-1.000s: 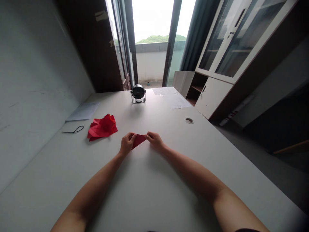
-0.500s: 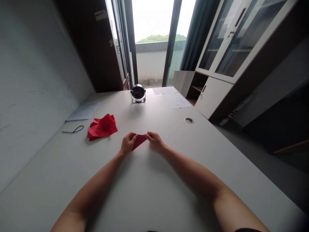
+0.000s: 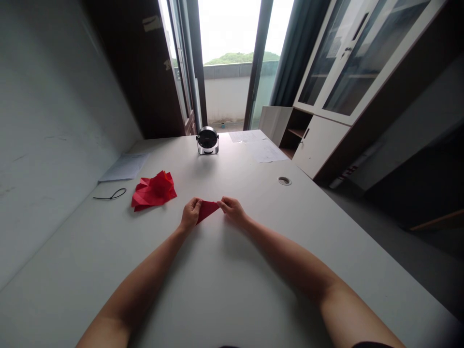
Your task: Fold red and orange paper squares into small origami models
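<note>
A small red piece of folded paper (image 3: 207, 210), roughly triangular, is stretched between my two hands just above the white table (image 3: 224, 280). My left hand (image 3: 190, 212) is closed on its left side, the thumb lying on top. At the pointed right corner, my right hand (image 3: 232, 209) pinches the paper between thumb and fingers. Parts of the paper under the left fingers are hidden. To the left of my hands lies a loose pile of creased red paper sheets (image 3: 154, 191), with a bit of orange at its top edge.
A black cord loop (image 3: 114, 194) lies left of the red pile, near white papers (image 3: 125, 166) by the wall. A round black device on a silver stand (image 3: 208, 140) stands at the far edge. More papers (image 3: 266, 151) and a cable hole (image 3: 284, 181) are at right.
My left hand has shifted slightly left along the paper, and its thumb has drawn back, so more red shows between the hands. My right hand stays nearly in place.
</note>
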`<action>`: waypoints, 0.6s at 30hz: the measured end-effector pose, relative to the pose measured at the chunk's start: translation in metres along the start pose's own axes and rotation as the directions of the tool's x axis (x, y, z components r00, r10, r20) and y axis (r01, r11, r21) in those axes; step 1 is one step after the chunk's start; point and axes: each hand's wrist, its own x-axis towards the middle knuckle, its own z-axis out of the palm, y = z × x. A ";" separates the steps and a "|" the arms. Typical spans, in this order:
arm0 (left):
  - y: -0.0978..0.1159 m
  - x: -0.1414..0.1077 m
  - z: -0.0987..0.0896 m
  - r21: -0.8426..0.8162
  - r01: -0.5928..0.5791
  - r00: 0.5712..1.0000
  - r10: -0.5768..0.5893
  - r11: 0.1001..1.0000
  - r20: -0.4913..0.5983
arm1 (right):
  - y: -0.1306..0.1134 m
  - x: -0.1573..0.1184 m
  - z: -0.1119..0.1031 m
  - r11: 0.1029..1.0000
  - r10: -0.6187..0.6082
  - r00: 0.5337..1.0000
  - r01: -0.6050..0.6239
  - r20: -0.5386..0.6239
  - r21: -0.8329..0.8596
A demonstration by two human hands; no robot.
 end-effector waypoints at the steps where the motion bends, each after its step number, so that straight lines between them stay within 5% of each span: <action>1: 0.000 0.000 0.000 -0.007 0.004 1.000 -0.004 1.000 0.002 | 0.000 0.000 0.000 1.000 -0.001 1.000 0.001 -0.011 0.003; 12: 0.000 -0.002 0.003 -0.031 0.001 0.986 0.004 1.000 0.165 | 0.002 0.005 -0.004 0.982 -0.005 0.997 0.020 -0.083 0.185; 18: 0.000 0.001 0.002 -0.190 0.114 0.984 -0.085 0.975 0.154 | -0.005 0.003 -0.005 0.963 -0.025 1.000 0.028 -0.013 0.269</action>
